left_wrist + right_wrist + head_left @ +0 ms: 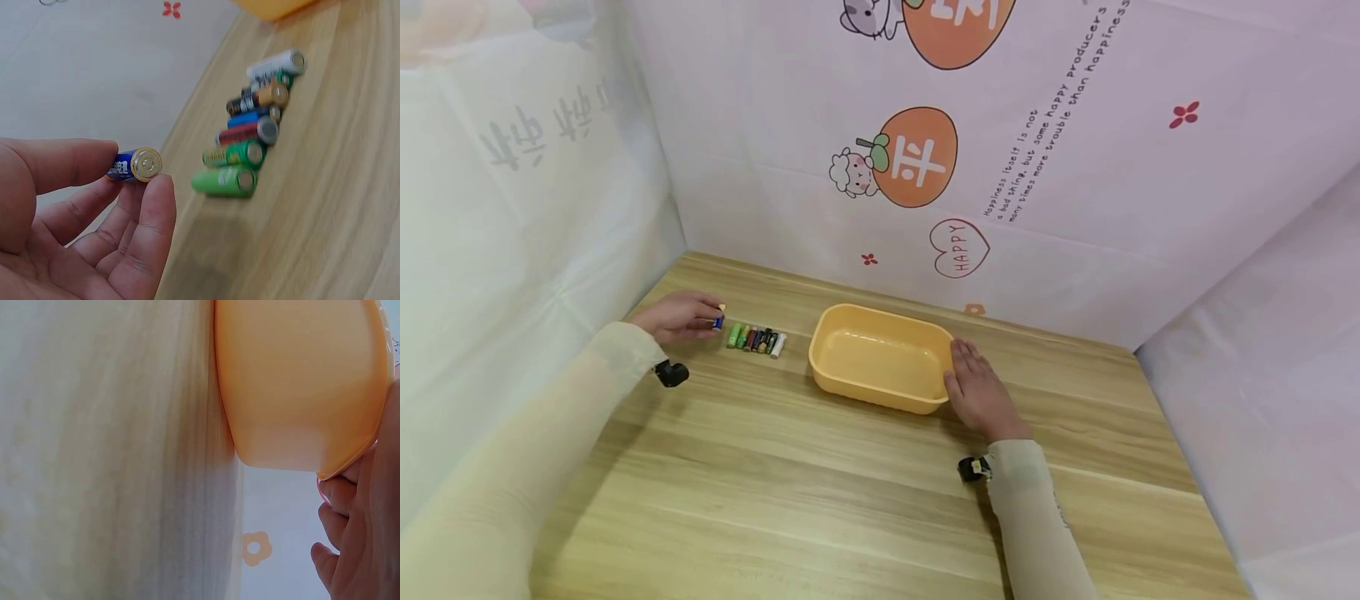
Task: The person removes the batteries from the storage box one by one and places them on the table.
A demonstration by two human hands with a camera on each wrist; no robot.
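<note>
Between thumb and fingertips, my left hand (679, 317) pinches a blue battery (134, 165), its flat metal end turned to the left wrist camera. The battery is held above the table, just left of a row of several batteries lying side by side. A light green battery (225, 181) is nearest to that hand, and a white battery (279, 65) lies at the far end of the row. My right hand (983, 396) rests with fairly straight fingers against the right end of a yellow-orange plastic tub (865, 395). Nothing is seen inside the tub.
The wooden table (790, 500) carries everything. A printed white cloth (760, 150) hangs behind it, and plain-looking cloth walls (527, 217) stand at both sides. Small black wrist cameras sit under both sleeves.
</note>
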